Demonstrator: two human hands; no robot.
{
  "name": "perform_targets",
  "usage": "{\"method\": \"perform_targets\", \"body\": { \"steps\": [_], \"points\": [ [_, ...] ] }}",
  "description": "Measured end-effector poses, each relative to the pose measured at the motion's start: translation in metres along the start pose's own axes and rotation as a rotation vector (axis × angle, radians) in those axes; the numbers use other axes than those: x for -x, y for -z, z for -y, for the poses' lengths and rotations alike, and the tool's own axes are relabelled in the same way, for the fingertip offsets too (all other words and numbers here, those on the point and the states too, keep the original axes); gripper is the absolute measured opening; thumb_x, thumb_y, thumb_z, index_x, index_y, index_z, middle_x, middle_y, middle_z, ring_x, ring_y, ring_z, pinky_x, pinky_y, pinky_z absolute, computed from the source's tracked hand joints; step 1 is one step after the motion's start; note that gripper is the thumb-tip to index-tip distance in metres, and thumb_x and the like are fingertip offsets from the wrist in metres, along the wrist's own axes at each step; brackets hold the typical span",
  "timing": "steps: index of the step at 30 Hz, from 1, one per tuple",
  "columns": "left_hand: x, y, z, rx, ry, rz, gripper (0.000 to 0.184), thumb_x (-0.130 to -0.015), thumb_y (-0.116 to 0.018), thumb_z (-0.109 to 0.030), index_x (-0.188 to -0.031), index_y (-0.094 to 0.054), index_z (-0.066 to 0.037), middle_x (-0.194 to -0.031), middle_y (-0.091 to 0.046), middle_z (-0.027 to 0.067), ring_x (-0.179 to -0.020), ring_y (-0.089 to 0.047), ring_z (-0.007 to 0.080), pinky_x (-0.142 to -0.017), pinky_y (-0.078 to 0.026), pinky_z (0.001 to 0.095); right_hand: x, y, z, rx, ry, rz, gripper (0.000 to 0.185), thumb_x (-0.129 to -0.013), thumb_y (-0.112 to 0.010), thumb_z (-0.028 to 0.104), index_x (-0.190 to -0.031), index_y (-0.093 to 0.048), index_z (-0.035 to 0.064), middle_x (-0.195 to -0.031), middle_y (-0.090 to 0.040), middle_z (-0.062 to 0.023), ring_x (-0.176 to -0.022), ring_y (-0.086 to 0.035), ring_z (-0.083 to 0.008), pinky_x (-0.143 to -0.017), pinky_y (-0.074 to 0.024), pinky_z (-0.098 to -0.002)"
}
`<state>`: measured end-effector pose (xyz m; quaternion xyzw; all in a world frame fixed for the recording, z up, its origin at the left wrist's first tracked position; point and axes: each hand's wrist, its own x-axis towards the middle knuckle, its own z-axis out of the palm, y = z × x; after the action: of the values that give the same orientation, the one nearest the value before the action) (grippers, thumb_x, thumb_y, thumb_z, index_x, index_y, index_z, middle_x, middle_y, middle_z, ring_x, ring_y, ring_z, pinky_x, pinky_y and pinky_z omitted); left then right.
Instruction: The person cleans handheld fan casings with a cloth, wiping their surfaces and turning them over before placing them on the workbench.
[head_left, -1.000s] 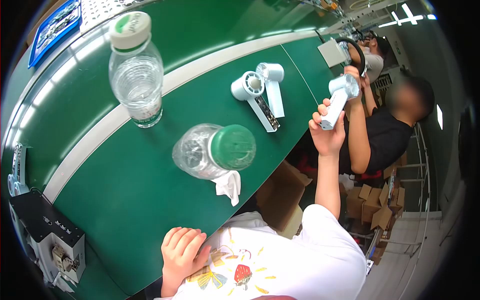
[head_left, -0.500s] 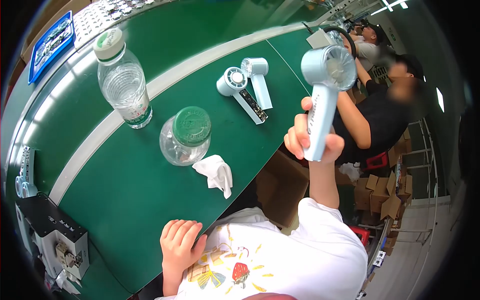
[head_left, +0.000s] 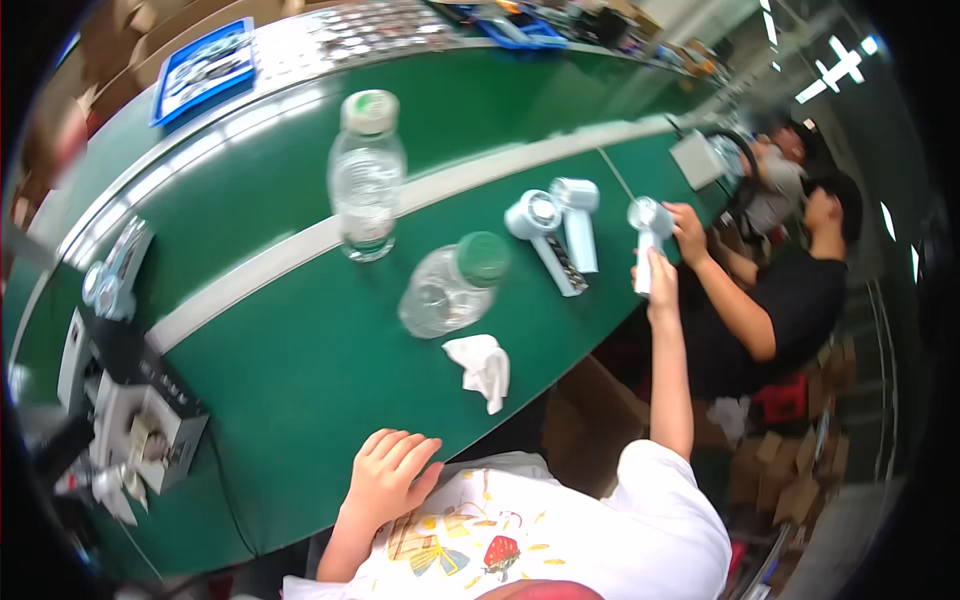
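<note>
My right hand (head_left: 660,278) is closed round the handle of a light blue handheld fan (head_left: 650,216), held upright past the bench edge. A co-worker's hand (head_left: 687,234) is beside the fan's head; whether it touches cannot be told. My left hand (head_left: 395,472) rests at the bench's near edge, holding nothing, fingers extended and thumb apart. Between my hands lie a crumpled white tissue (head_left: 482,368) and a tilted-looking clear bottle with a green cap (head_left: 440,293). Two more fans lie on the bench, one with its circuit board exposed (head_left: 548,245), the other behind it (head_left: 580,228).
A water bottle (head_left: 367,185) stands by the pale strip across the green bench (head_left: 300,400). At the left are a black and white box-shaped device (head_left: 150,420) and light blue parts (head_left: 118,275). A blue tray (head_left: 205,72) lies at the far left. A co-worker (head_left: 790,300) sits at the right.
My right hand and the fan have moved farther out from me, towards the co-worker's hand. The view has shifted, while my left hand stays at the bench edge.
</note>
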<state>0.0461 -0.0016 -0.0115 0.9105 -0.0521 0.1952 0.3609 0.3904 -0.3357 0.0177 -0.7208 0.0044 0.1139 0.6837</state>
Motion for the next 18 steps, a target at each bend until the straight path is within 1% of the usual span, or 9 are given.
{"method": "perform_targets", "body": {
  "steps": [2,3,5,7,9,14,16,17,18],
  "points": [
    [-0.001,0.003,0.001,-0.011,0.005,-0.024,0.024,-0.073,-0.066,-0.014,-0.096,-0.059,-0.008,-0.089,-0.062,0.0028,-0.078,-0.058,0.0175,-0.078,-0.046,0.0284,0.022,0.090,0.022,1.007,0.012,-0.517,0.042,-0.083,-0.057,0.041,-0.095,-0.060,0.0007,-0.074,-0.062,-0.0150,-0.062,-0.056,-0.0292,-0.055,-0.0445,-0.0367],
    [0.000,0.000,0.003,-0.002,0.013,-0.045,0.023,-0.074,-0.065,-0.014,-0.095,-0.059,-0.008,-0.089,-0.062,0.0030,-0.078,-0.058,0.0176,-0.077,-0.046,0.0285,0.023,0.117,0.026,1.493,0.128,-0.776,0.045,-0.078,-0.061,0.045,-0.089,-0.063,0.0021,-0.077,-0.065,-0.0188,-0.070,-0.060,-0.0386,-0.060,-0.0478,-0.0451],
    [0.007,-0.002,0.006,0.005,0.027,-0.113,0.021,-0.075,-0.064,-0.013,-0.094,-0.059,-0.007,-0.087,-0.061,0.0032,-0.077,-0.058,0.0177,-0.075,-0.045,0.0282,-0.036,0.040,0.005,1.505,0.262,-0.623,0.046,-0.079,-0.060,0.046,-0.093,-0.062,0.0021,-0.080,-0.064,-0.0197,-0.073,-0.060,-0.0401,-0.064,-0.0478,-0.0459],
    [0.009,0.000,0.009,-0.031,0.073,-0.196,0.020,-0.075,-0.064,-0.012,-0.094,-0.059,-0.007,-0.085,-0.061,0.0033,-0.076,-0.057,0.0177,-0.074,-0.045,0.0277,-0.073,0.036,-0.004,1.378,0.488,-0.474,0.043,-0.082,-0.058,0.040,-0.099,-0.059,0.0011,-0.086,-0.063,-0.0185,-0.076,-0.059,-0.0354,-0.067,-0.0474,-0.0416],
    [0.011,0.007,0.011,0.158,0.094,-0.297,0.019,-0.073,-0.064,-0.006,-0.092,-0.060,-0.006,-0.082,-0.062,0.0029,-0.074,-0.057,0.0179,-0.071,-0.046,0.0270,-0.077,0.010,-0.003,1.251,0.661,-0.378,0.040,-0.084,-0.056,0.034,-0.105,-0.056,0.0002,-0.091,-0.061,-0.0173,-0.079,-0.059,-0.0308,-0.070,-0.0471,-0.0374],
    [0.027,0.055,0.015,0.177,0.259,-0.806,0.028,-0.066,-0.059,0.006,-0.092,-0.061,-0.005,-0.084,-0.063,0.0060,-0.079,-0.057,0.0205,-0.073,-0.047,0.0304,-0.041,-0.065,0.013,0.899,0.948,-0.273,0.037,-0.091,-0.052,0.019,-0.121,-0.048,-0.0022,-0.105,-0.057,-0.0142,-0.087,-0.058,-0.0191,-0.077,-0.0464,-0.0268],
    [0.023,0.078,0.028,0.339,0.328,-0.948,0.026,-0.072,-0.055,0.004,-0.097,-0.059,-0.003,-0.095,-0.062,0.0082,-0.088,-0.057,0.0197,-0.081,-0.045,0.0288,0.005,-0.092,0.027,0.600,1.009,-0.108,0.032,-0.090,-0.050,0.013,-0.119,-0.048,0.0007,-0.118,-0.050,-0.0143,-0.099,-0.052,-0.0218,-0.089,-0.0416,-0.0319],
    [0.008,0.095,0.034,0.283,0.356,-0.968,0.024,-0.074,-0.054,0.002,-0.098,-0.058,-0.002,-0.097,-0.061,0.0086,-0.090,-0.057,0.0196,-0.083,-0.044,0.0290,0.023,-0.104,0.031,0.607,1.010,-0.113,0.032,-0.090,-0.050,0.013,-0.119,-0.048,0.0007,-0.118,-0.050,-0.0143,-0.099,-0.052,-0.0218,-0.089,-0.0416,-0.0319],
    [-0.014,0.113,0.041,0.226,0.381,-0.988,0.023,-0.076,-0.054,-0.001,-0.099,-0.057,-0.002,-0.100,-0.060,0.0089,-0.091,-0.056,0.0195,-0.085,-0.043,0.0292,0.040,-0.114,0.034,0.583,1.126,-0.016,0.028,-0.090,-0.049,0.011,-0.116,-0.049,0.0014,-0.116,-0.050,-0.0146,-0.097,-0.052,-0.0230,-0.088,-0.0419,-0.0324]
  ]
}}
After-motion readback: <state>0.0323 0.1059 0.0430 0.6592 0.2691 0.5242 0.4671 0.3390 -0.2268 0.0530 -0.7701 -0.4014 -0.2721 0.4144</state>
